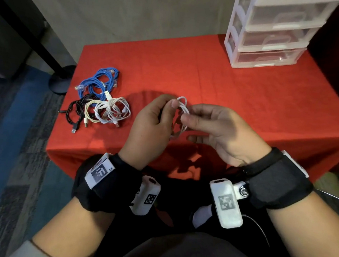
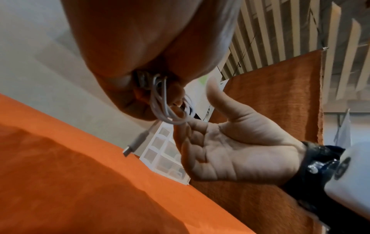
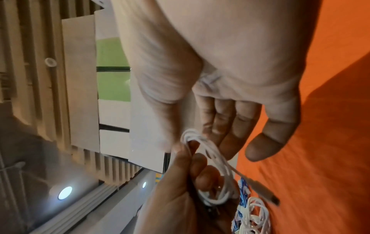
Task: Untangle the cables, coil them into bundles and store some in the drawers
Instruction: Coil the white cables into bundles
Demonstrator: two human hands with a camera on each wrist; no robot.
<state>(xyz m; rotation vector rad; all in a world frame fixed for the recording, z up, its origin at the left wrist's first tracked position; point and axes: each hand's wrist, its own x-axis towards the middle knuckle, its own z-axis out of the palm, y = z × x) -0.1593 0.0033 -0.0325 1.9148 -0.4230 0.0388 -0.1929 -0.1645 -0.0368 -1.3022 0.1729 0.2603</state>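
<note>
White USB cable [image 1: 182, 109] hangs coiled above the worktop [image 1: 228, 96] centre; my left hand [image 1: 150, 125] is clamped on the loops, and my right hand [image 1: 211, 129], fingers loose, touches them at the thumb. I'd keep the loops even and tuck in the dangling plug [image 2: 136, 144]. The remaining cable pile [image 1: 102, 100] lies at 9 o'clock, the drawer unit [image 1: 273, 33] at 1 o'clock, drawers closed, so one needs opening first.
</note>
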